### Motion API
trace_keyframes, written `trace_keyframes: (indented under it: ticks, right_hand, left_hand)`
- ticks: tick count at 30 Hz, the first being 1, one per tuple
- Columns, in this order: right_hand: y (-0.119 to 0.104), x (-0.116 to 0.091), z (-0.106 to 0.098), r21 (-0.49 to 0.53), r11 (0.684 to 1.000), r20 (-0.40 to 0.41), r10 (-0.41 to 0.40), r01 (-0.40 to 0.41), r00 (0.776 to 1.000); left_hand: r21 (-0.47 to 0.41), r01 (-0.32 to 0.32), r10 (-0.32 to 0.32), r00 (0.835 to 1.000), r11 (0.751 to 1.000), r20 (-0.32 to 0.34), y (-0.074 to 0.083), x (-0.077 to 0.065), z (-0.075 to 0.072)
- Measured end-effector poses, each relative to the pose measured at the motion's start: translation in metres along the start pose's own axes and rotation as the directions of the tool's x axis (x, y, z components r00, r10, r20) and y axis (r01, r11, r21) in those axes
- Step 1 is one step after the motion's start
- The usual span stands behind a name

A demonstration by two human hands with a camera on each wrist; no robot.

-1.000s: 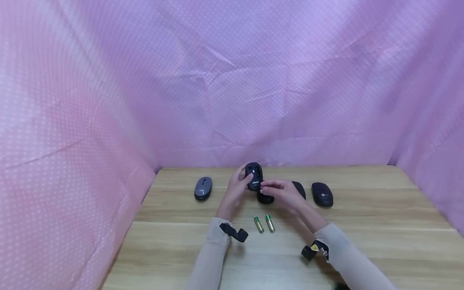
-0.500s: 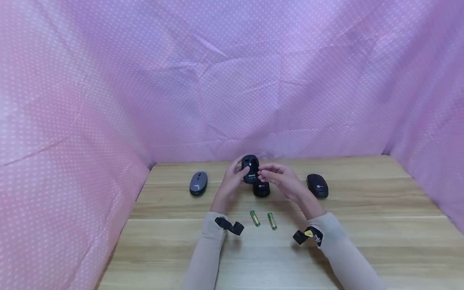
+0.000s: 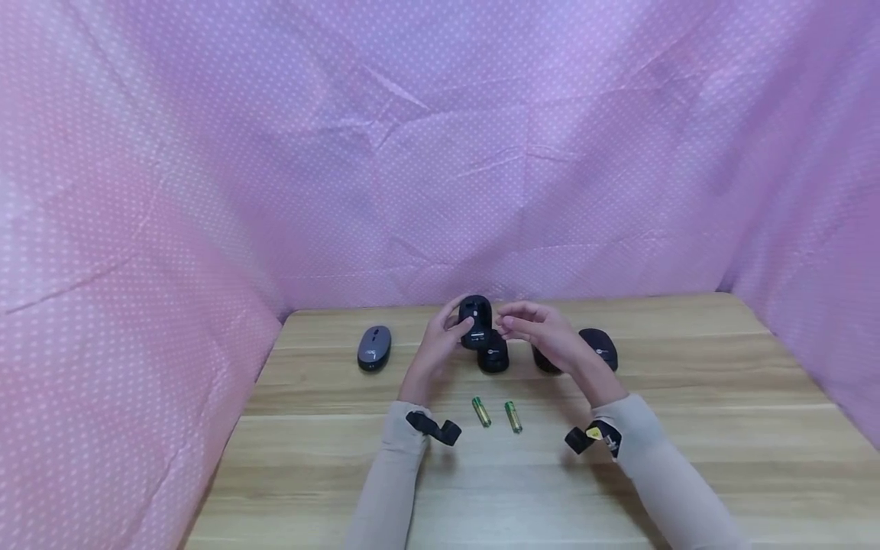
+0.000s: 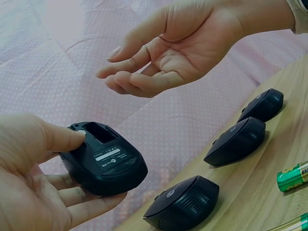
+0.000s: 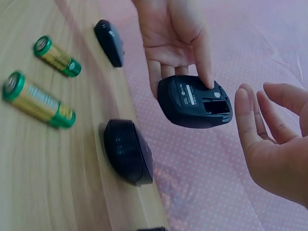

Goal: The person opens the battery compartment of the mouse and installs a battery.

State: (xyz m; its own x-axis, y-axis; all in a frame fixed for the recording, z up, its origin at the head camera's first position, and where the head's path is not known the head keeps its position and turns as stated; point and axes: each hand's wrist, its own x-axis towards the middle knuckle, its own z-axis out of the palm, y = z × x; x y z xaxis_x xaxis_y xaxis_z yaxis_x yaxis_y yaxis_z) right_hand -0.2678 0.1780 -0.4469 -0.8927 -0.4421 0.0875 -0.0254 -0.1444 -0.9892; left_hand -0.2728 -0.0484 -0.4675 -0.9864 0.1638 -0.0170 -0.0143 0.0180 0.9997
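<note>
My left hand point(image 3: 440, 342) grips a black computer mouse point(image 4: 108, 161) with its underside up. The thumb lies on the underside near the battery compartment point(image 5: 216, 107), which has no cover over it and looks dark inside. Just to the right, my right hand point(image 3: 546, 336) hovers with loosely bent fingers. In the left wrist view its palm shows and nothing is in it. Two green-and-gold batteries, a left one point(image 3: 482, 412) and a right one point(image 3: 513, 417), lie on the table between my forearms.
Behind the held mouse, a black mouse point(image 3: 493, 357) sits on the wooden table point(image 3: 309, 458). Two more black mice, one point(image 4: 235, 141) partly behind my right hand in the head view and another point(image 4: 262, 105), stand farther right. A grey mouse point(image 3: 374, 348) is at left; pink dotted cloth point(image 3: 440, 153) hangs behind.
My right hand has drawn back from the held mouse toward the right, leaving a gap. The left hand keeps its grip on the mouse. The head view has tilted slightly.
</note>
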Motion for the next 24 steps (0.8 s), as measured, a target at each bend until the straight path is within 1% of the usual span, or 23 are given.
trace_keyframes:
  ticks: [5,9,11,16,18,22,24]
  right_hand:
    - [-0.002,-0.001,-0.005,-0.118,0.993,0.029,0.014,-0.01,0.999]
    - [-0.003,-0.004,-0.006,-0.207,0.978,0.027,0.039,-0.032,0.999]
    - [-0.004,-0.007,-0.006,-0.256,0.966,0.03,0.059,-0.049,0.998]
    - [-0.004,-0.016,-0.005,-0.372,0.923,0.05,0.123,-0.096,0.991]
    - [-0.003,-0.02,-0.006,-0.398,0.911,0.063,0.142,-0.105,0.988]
    - [0.002,-0.025,-0.008,-0.41,0.906,0.116,0.17,-0.108,0.979]
    - [0.005,-0.027,-0.009,-0.442,0.894,0.159,0.156,-0.072,0.975]
  left_hand:
    - [0.009,0.006,-0.006,1.0,1.0,0.001,-0.001,0.0,-0.002]
    - [0.016,0.002,-0.002,1.0,1.0,0.001,-0.001,0.0,-0.002]
    - [0.016,0.003,-0.004,1.0,1.0,0.007,-0.001,-0.001,-0.002]
    - [0.005,0.015,-0.015,1.0,1.0,0.024,-0.002,-0.002,-0.002]
    - [0.002,0.016,-0.016,1.0,1.0,0.024,-0.002,-0.001,-0.002]
    - [-0.007,0.012,-0.012,1.0,1.0,0.019,-0.001,-0.003,-0.001]
    - [-0.007,0.011,-0.011,1.0,1.0,0.013,0.0,-0.004,-0.001]
